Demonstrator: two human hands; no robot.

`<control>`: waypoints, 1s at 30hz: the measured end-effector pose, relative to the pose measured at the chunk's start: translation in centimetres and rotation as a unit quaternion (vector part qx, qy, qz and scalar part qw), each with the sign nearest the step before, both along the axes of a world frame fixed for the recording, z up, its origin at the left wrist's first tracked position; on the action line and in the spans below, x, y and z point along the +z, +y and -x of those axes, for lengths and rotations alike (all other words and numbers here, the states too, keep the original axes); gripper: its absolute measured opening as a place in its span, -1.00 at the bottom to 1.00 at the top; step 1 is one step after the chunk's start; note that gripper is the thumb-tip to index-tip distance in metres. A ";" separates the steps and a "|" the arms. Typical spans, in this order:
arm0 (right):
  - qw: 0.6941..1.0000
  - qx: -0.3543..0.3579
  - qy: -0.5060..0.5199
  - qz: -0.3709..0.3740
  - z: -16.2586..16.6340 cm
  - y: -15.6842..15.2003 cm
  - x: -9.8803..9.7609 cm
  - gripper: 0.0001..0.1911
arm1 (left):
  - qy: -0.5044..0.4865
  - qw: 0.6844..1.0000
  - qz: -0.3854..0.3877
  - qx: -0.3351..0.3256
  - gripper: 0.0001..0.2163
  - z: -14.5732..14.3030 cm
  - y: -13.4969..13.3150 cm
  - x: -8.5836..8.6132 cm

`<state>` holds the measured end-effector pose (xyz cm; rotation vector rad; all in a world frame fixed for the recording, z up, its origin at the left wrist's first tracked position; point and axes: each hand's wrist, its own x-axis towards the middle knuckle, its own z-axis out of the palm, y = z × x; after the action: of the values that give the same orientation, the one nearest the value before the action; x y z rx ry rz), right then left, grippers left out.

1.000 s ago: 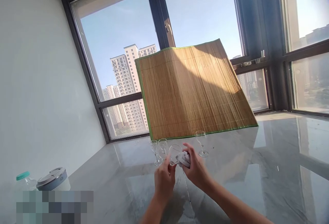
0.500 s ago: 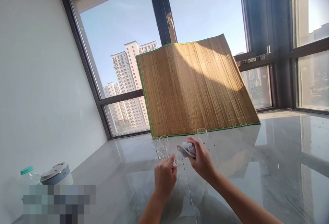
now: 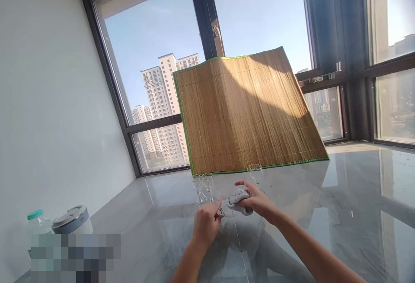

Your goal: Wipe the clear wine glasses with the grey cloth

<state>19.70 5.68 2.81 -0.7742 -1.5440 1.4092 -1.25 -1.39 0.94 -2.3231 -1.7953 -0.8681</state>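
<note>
My left hand (image 3: 205, 226) is closed around the stem and foot of a small clear stemmed glass (image 3: 223, 208), which lies tilted toward my right. My right hand (image 3: 256, 200) grips a bunched pale grey cloth (image 3: 237, 199) pressed over the bowl of that glass. Both hands hover just above a glossy grey marble surface (image 3: 340, 213). Two more small stemmed glasses (image 3: 202, 186) stand side by side just beyond my left hand. Another stemmed glass (image 3: 255, 172) stands behind my right hand.
A bamboo mat (image 3: 246, 112) with a green edge leans against the dark-framed windows at the back. At the lower left stand a clear bottle with a teal cap (image 3: 36, 219) and a round grey-lidded container (image 3: 71, 221). A white wall runs along the left.
The glass has tipped from nearly upright to lying sideways in my left hand. My right hand has turned with the cloth, which now covers the bowl.
</note>
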 end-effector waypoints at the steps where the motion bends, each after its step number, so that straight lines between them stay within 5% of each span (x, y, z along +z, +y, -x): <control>1: 1.000 0.008 0.002 0.022 -0.2 0.1 -0.1 -0.37 | 0.000 1.000 0.001 -0.006 -0.51 0.0 0.0 0.0; 7: 0.986 0.073 0.085 0.120 -0.9 0.7 -0.6 -0.41 | -0.081 0.996 -0.017 -0.042 -0.60 -0.5 -0.3 0.3; 11: 0.982 -0.021 0.147 0.121 -0.8 1.2 -0.3 -0.47 | -0.176 0.984 0.001 -0.023 -0.69 -1.0 0.4 -0.1; 15: 0.986 -0.112 0.104 0.062 0.0 1.2 -0.7 -0.27 | -0.258 0.966 -0.002 0.031 -0.59 -1.3 1.2 -1.0; 19: 0.999 -0.007 0.024 0.031 1.7 -0.2 -1.7 -0.12 | -0.303 0.953 0.017 -0.007 -0.49 -1.8 1.5 -2.1; 23: 0.992 0.088 0.073 0.057 2.7 -1.5 -2.1 -0.15 | -0.369 0.925 0.061 -0.074 -0.41 -2.4 1.3 -3.4; 30: 0.995 0.021 0.079 0.049 3.2 -1.2 -2.5 -0.16 | -0.332 0.934 0.093 -0.097 -0.30 -2.5 0.5 -3.3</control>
<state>16.46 4.52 0.35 -0.6740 -1.3845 1.5482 1.28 -0.88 -2.41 -2.5524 -1.9406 -1.7601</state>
